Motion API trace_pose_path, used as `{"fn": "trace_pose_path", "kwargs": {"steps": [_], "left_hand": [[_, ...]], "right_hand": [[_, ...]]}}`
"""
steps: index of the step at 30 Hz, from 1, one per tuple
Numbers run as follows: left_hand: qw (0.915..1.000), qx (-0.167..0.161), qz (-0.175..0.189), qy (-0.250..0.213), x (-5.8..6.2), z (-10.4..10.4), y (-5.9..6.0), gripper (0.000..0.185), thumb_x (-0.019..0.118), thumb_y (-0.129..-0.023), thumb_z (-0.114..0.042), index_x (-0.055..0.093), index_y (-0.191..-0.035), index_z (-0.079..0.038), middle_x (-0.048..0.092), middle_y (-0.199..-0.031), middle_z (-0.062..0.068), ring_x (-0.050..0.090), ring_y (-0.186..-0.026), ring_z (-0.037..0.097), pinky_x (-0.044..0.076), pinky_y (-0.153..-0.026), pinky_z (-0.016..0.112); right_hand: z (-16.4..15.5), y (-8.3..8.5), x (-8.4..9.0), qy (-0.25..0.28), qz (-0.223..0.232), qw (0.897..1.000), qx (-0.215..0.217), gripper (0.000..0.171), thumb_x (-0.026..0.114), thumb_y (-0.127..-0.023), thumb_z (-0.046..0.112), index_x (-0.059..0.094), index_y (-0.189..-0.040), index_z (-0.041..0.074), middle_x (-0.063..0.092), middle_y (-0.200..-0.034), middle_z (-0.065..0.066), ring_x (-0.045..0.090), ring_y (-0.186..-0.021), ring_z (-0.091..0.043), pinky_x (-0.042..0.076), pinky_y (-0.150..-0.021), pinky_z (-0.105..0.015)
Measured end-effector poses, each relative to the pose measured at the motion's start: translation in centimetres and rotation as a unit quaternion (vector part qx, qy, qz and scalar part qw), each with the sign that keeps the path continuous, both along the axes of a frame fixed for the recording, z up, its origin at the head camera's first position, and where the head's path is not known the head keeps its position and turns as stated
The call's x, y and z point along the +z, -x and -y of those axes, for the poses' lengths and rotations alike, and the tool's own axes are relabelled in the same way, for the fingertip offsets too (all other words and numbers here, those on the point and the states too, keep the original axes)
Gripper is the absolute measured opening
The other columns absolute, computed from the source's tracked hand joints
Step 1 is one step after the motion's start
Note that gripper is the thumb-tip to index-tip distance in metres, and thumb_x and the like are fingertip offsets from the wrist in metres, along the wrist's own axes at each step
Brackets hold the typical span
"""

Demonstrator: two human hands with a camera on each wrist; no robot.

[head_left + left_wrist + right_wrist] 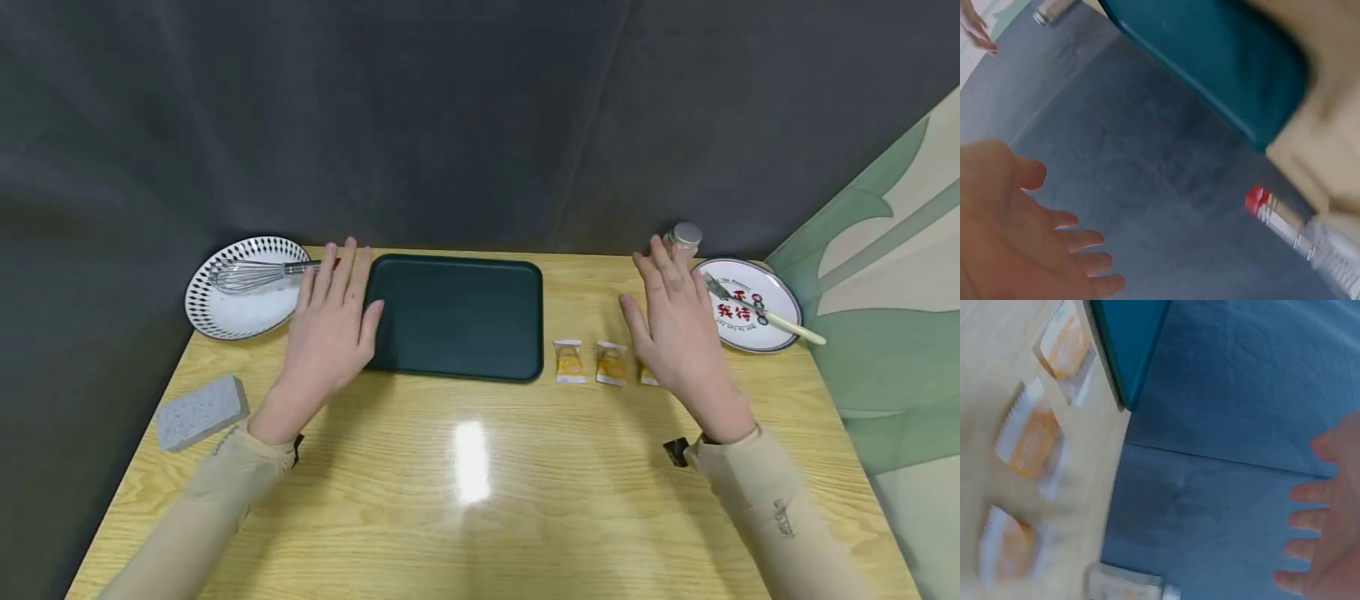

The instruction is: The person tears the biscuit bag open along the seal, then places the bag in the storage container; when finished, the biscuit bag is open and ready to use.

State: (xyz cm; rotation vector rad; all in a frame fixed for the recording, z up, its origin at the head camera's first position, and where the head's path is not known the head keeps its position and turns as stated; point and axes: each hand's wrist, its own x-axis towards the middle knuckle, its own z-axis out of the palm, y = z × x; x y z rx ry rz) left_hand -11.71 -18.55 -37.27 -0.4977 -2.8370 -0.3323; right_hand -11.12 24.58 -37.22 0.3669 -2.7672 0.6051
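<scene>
We find both hands raised flat over the wooden table, fingers straight and spread, holding nothing. The left hand hovers at the left edge of the dark green tray, which lies flat at the table's centre; whether the fingers touch its rim we cannot tell from the head view. The right hand hovers above the rightmost of three small orange sachets lined up just right of the tray, partly covering it.

We judge the tray stiff, light and smooth, likely somewhat slippery; its raised rim at the two short sides offers the surest hold. The sachets look light, soft and crinkly, best pinched at a sealed edge.

Also present: a patterned plate bearing a whisk at far left, a grey sponge, a printed plate with a fork, and a small jar behind it.
</scene>
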Motion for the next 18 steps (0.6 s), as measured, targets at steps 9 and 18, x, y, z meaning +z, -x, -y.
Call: {"fn": "trace_pose_path", "kwargs": {"steps": [9, 18], "left_hand": [[0.9851, -0.067, 0.056, -0.149, -4.6, -8.4, -2.7, 0.052, 0.048, -0.115, -0.017, 0.04, -0.16, 0.007, 0.054, -0.151, 0.027, 0.054, -0.136, 0.044, 0.048, -0.112, 0.058], [0.9038, -0.146, 0.235, -0.326, -7.9, -17.1, -4.5, 0.045, 0.045, -0.117, -0.016, 0.046, -0.157, 0.005, 0.061, -0.14, 0.021, 0.064, -0.124, 0.029, 0.057, -0.1, 0.043]], "right_hand": [[1.8, -1.5, -4.3, 0.164, 0.082, 0.983, -0.03, 0.031, 0.051, -0.11, 0.005, 0.063, -0.132, -0.014, 0.072, -0.113, -0.03, 0.072, -0.099, -0.046, 0.061, -0.082, -0.059], [3.3, -2.1, -7.0, 0.15, 0.153, 0.977, -0.014, 0.034, 0.052, -0.109, 0.003, 0.059, -0.135, -0.019, 0.072, -0.117, -0.033, 0.073, -0.104, -0.048, 0.061, -0.085, -0.058]]}}
